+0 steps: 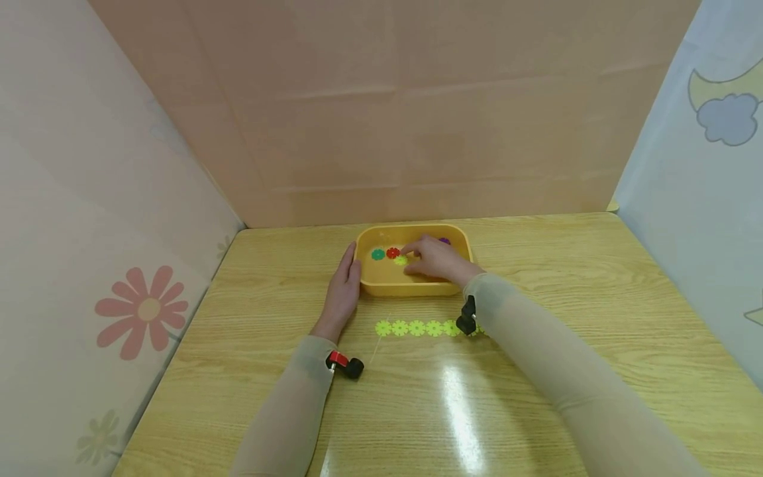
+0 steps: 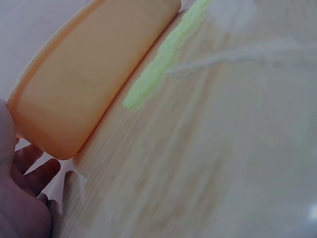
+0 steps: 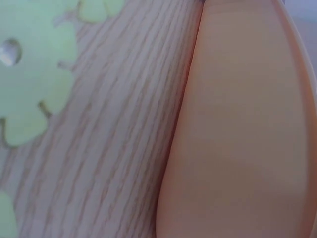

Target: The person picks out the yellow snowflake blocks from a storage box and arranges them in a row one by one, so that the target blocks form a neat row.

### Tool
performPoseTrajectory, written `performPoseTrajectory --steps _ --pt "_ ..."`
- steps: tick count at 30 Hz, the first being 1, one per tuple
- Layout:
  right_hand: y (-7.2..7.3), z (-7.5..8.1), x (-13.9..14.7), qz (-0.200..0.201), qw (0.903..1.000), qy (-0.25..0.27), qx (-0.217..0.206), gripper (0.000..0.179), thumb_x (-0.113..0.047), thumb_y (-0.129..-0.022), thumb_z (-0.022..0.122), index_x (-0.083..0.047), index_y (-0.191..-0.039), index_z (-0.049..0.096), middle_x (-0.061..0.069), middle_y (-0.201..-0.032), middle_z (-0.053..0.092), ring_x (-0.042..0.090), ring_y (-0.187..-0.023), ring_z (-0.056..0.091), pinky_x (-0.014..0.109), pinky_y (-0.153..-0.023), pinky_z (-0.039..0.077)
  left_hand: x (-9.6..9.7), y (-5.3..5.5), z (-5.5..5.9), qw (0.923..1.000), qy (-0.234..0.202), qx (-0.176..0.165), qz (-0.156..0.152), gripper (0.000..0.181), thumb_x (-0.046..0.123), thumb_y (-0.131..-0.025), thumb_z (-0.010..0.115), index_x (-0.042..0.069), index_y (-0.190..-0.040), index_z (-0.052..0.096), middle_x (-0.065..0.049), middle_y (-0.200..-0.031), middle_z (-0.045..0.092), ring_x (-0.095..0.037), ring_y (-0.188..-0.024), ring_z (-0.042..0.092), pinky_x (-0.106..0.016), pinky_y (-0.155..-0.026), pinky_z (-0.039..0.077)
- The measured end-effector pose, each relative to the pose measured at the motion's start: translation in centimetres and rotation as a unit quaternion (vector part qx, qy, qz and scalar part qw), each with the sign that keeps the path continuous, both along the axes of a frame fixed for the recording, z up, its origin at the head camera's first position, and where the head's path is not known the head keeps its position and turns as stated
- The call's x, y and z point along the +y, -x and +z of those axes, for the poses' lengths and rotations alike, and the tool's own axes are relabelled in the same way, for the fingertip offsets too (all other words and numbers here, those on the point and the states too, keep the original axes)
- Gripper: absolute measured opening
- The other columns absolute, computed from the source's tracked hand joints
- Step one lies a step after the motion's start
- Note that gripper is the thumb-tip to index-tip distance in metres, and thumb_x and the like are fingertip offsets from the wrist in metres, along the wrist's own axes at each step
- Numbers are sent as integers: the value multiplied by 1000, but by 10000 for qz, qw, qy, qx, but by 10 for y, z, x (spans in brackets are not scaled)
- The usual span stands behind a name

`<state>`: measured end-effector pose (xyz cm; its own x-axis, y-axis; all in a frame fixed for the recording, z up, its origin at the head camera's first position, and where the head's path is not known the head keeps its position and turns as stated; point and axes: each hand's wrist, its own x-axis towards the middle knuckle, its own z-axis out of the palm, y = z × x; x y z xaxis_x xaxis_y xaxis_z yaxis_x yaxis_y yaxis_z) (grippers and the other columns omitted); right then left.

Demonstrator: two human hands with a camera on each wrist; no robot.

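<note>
A yellow tray (image 1: pixel 393 289) stands on the table and holds a green flower-shaped disc (image 1: pixel 378 254), a red one (image 1: pixel 393 253), a yellow-green one (image 1: pixel 401 261) and a purple one (image 1: pixel 444 241). My right hand (image 1: pixel 438 257) reaches inside, its thumb and forefinger apart beside the yellow-green disc; whether they touch it is unclear. Along the tray's left end rests my left hand (image 1: pixel 343 291), fingers extended. The left wrist view shows that hand (image 2: pixel 25 183) at the tray's end wall (image 2: pixel 94 79). In the right wrist view the hand is out of sight.
In front of the tray, several yellow-green flower discs (image 1: pixel 416 328) lie in a row, its right end partly covered by the right forearm. A thin pale strand (image 1: pixel 377 348) lies near the row's left end. Behind the table (image 1: pixel 286 265) rises a brown-pink backdrop (image 1: pixel 417 132).
</note>
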<state>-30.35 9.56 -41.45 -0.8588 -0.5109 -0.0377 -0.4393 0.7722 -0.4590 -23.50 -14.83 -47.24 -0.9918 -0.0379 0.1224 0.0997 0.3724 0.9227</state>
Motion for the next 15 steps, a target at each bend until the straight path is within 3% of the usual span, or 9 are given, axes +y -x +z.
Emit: performPoseTrajectory --steps 8,15 --pt "-1 0 0 26 10000 80 2 45 -27 -103 83 -9 -143 75 19 -131 67 35 -124 64 52 -106 55 0 0 0 10000 14 14 27 59 40 -122 36 25 -178 26 3 -181 29 -22 -166 25 -47 -135 24" --pt "-2 -1 0 -11 9998 213 -56 38 -24 -101 85 -7 -134 79 17 -133 68 36 -126 64 51 -109 53 0 -1 1 10000 4 -3 34 59 41 -122 36 28 -178 26 4 -181 28 -21 -166 24 -46 -135 23"
